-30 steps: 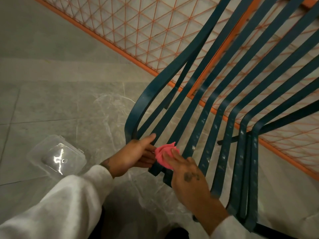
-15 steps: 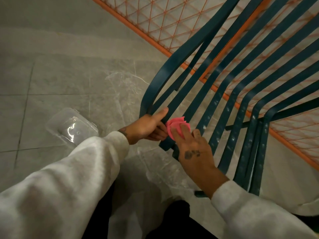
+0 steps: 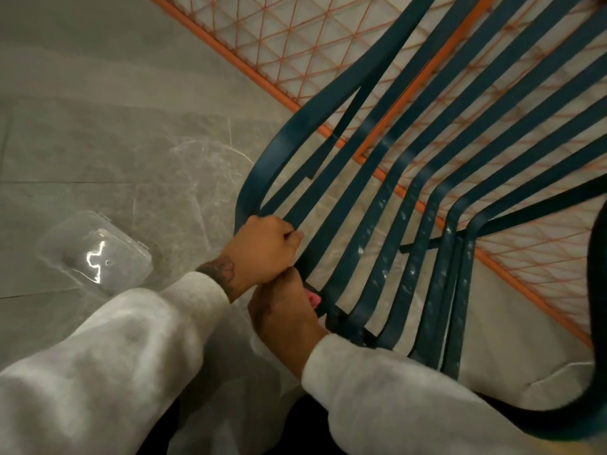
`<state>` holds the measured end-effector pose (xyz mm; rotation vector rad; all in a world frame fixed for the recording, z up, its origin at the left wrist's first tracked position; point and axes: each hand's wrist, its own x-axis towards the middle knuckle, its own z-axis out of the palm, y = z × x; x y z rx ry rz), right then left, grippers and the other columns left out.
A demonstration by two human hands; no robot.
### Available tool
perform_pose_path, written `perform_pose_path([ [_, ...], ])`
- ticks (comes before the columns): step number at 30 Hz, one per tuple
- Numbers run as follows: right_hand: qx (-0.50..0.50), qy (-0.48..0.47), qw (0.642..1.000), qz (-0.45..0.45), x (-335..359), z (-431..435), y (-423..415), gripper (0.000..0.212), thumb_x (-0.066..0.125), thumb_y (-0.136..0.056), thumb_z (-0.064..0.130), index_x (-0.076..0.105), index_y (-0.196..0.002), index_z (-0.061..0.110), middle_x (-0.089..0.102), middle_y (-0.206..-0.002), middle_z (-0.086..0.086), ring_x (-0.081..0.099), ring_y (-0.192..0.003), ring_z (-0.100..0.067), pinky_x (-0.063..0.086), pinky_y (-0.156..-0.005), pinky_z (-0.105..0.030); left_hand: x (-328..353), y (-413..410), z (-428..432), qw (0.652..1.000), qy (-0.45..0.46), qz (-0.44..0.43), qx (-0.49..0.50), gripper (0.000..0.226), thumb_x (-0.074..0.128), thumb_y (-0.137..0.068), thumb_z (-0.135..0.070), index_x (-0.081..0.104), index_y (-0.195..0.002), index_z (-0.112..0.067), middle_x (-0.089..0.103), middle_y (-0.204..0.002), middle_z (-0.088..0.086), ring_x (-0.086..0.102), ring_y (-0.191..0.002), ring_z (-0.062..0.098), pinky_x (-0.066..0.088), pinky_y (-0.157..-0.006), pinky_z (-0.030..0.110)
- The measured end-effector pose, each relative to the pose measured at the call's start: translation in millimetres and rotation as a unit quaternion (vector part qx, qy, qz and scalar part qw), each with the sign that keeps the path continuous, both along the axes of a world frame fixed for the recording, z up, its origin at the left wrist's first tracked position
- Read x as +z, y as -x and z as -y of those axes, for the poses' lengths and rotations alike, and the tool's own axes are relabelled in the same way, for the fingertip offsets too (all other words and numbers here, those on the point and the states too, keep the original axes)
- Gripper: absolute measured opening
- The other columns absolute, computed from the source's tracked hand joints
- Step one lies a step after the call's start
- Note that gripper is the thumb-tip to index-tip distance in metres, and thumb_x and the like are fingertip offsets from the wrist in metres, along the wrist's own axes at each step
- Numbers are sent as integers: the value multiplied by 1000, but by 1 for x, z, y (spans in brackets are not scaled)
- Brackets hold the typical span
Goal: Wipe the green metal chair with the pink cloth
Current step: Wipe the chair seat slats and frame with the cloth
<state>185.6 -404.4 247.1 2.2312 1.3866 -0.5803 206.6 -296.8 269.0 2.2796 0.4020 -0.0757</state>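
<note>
1. Chair [image 3: 276, 142] is filling the right side of the scene, its dark green slats fanning up and away from the spot where they are bunching together near the person's hands.
2. The left hand [image 3: 262, 249] is gripping the chair at its left edge. Its fingers are curling tightly round the metal just where the outer rail is bending down towards the slats, and a tattoo is showing at the wrist.
3. The right hand [image 3: 285, 318] is sitting just below the left one and touching it, its back turned up, and it is clutching the cloth [image 3: 314, 298].
4. The cloth is mostly hiding under those fingers. Only a small pink fold is peeking out past them, right against the lower ends of the slats.
5. I cannot tell how much of the cloth is actually pressing on the metal, because the hand is covering it.
6. Pale flecks are glinting along the middle slats, to the right of the hands.
7. Both arms are wearing light grey sleeves [image 3: 98, 372], which are reaching in from the bottom.
8. A clear plastic box [image 3: 95, 254] is lying on the grey marbled floor [image 3: 98, 126], left of the hands and well apart from the chair, and it is catching a bright streak of light.
9. An orange mesh [image 3: 289, 44] with an orange frame is running diagonally behind the chair and showing through the gaps between the slats.
</note>
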Motion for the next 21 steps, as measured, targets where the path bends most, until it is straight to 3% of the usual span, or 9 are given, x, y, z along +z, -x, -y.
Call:
perform_pose_path([
  [2,29,-33,998,41,11,7,-8,20,50,-101,25,66,-106,15,65,-98,-4,56,-82,-20,38,-71,-29,2,1,0,999,33,-5,-11,36,46,-99,-35,67,-80,-13,64,-73,3,61,-70,15,53,-80,33],
  [4,23,-136,990,17,21,23,-35,23,55,-95,22,67,-114,20,64,-113,-2,55,-95,-24,38,-73,-33,5,2,1,998,63,-11,-22,35,47,-99,-34,67,-79,-14,64,-72,2,62,-69,14,53,-80,33],
  [7,69,-212,975,-18,29,51,-75,43,56,-87,14,65,-122,37,64,-122,7,48,-87,-22,33,-69,-29,13,-1,1,995,102,8,1,35,45,-100,-33,67,-82,-11,64,-73,2,62,-69,13,53,-76,33],
  [10,-51,-245,967,-47,35,61,-101,56,36,-96,13,48,-141,44,46,-147,17,33,-87,-13,34,-78,-27,21,-4,3,991,134,6,20,29,41,-101,-36,63,-91,-20,59,-76,-10,55,-68,-1,43,-61,16],
  [12,-108,-274,955,-24,30,67,-114,68,37,-95,1,38,-147,44,36,-156,15,37,-93,-14,39,-84,-33,19,-6,4,990,141,-6,15,32,40,-101,-36,65,-100,-17,63,-86,-7,56,-74,-2,41,-65,12],
  [16,-147,-276,950,11,9,67,-151,72,45,-93,-6,39,-148,40,31,-159,11,45,-108,-21,37,-88,-35,13,-16,7,992,121,-22,-21,28,45,-100,-26,69,-106,-12,70,-94,7,65,-78,15,52,-74,26],
  [19,-197,-283,939,-17,-6,65,-189,70,46,-92,-6,43,-145,40,35,-157,11,46,-129,-23,37,-102,-47,9,-27,10,992,110,-41,-42,30,44,-100,-20,68,-108,-3,69,-98,15,66,-81,22,54,-80,33],
  [21,-230,-278,933,-21,-13,62,-203,69,44,-92,-3,43,-144,43,35,-157,14,44,-134,-26,35,-104,-52,6,-33,12,990,123,-55,-43,31,44,-100,-20,68,-105,0,69,-97,17,66,-83,25,53,-78,34],
])
